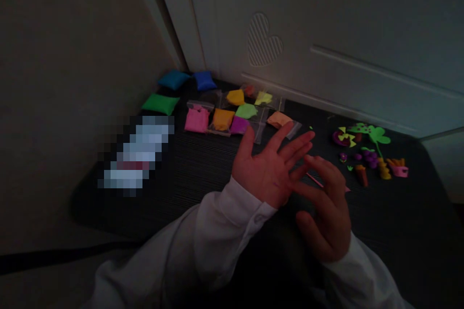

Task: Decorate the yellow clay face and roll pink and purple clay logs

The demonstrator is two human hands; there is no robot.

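L hand (264, 174) lay palm-up, grip wide. R hand (328, 207) touched it, thumb apart, w/ pink stick (314, 179) nr.

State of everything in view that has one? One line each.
Left hand: open, palm up, tiny purple speck on it
Right hand: half-curled, thumb apart, fingertips at left hand
Green packet: puffed, no opening visible
Blue packet: puffed, no opening visible
Pink clay: in clear bag, seal unclear
Peach clay: in clear bag, seal unclear
Pink container: filled with orange-yellow sticks
Pixelated item: can't tell
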